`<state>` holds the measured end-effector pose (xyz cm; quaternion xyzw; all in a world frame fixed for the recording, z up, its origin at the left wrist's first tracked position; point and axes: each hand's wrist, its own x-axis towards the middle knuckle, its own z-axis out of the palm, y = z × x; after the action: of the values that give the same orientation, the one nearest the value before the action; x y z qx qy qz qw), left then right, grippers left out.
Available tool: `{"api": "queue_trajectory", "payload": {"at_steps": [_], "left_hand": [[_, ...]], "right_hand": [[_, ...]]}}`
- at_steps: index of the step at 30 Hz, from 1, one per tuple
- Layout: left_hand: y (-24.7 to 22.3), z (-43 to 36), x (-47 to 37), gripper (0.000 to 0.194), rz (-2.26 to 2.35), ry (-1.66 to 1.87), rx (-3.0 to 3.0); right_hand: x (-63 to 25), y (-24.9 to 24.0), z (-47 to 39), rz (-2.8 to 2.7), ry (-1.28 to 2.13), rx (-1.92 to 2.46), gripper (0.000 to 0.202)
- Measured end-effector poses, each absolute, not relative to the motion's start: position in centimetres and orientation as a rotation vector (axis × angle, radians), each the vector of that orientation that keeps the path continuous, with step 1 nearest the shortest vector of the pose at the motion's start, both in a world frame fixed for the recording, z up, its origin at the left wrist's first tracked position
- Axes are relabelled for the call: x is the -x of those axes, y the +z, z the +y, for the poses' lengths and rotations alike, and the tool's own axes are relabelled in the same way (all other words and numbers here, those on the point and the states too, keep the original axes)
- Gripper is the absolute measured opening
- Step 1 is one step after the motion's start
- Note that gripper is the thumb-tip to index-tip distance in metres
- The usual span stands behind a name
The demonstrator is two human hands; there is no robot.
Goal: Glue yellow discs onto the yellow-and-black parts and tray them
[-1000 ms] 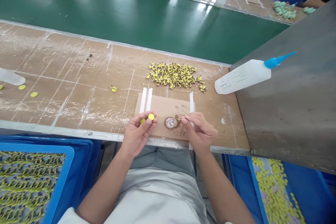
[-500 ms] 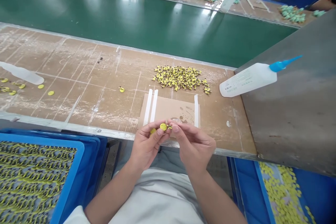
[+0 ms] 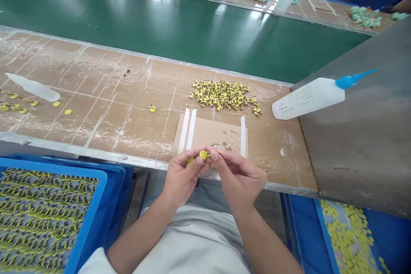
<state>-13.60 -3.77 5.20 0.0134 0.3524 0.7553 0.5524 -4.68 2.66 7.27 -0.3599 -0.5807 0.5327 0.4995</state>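
Pinched in my left hand [image 3: 183,175] is a yellow disc [image 3: 203,154], and a second yellow disc [image 3: 190,160] shows between its fingers. My right hand [image 3: 242,175] is closed at the first disc's right edge, its fingertips on a small yellow-and-dark piece [image 3: 208,154] that meets the disc. Both hands are close together above the table's front edge. Just beyond them lies a cardboard sheet [image 3: 212,132] with white tape strips and dark wet spots. Behind the sheet is a pile of small yellow-and-dark pieces [image 3: 221,94].
A white squeeze bottle with blue nozzle [image 3: 310,98] leans against the metal panel [image 3: 359,137] at right. Blue trays of yellow parts stand at left [image 3: 102,188] and right [image 3: 327,231]. Loose discs [image 3: 68,112] lie left on the table. A green belt [image 3: 180,25] runs behind.
The disc has tilted slightly and sits against the small piece at my right fingertips. The whole view has shifted a little; both hands keep their grip.
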Motion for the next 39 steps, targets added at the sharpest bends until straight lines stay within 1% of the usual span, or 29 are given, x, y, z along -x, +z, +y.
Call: {"api": "queue_trajectory", "payload": {"at_steps": [15, 27, 39], "left_hand": [[5.2, -3.8, 13.7, 0.021, 0.828, 1.81, -0.026], [5.1, -4.0, 13.5, 0.019, 0.876, 1.812, -0.031], [5.1, -4.7, 14.0, 0.021, 1.085, 1.836, -0.29]], "right_hand": [[4.7, 6.8, 2.7, -1.487, 1.21, 0.792, 0.027], [4.3, 7.1, 2.9, -1.546, 1.256, 0.777, 0.025], [4.1, 7.4, 3.2, -1.578, 1.383, 0.816, 0.018]]}}
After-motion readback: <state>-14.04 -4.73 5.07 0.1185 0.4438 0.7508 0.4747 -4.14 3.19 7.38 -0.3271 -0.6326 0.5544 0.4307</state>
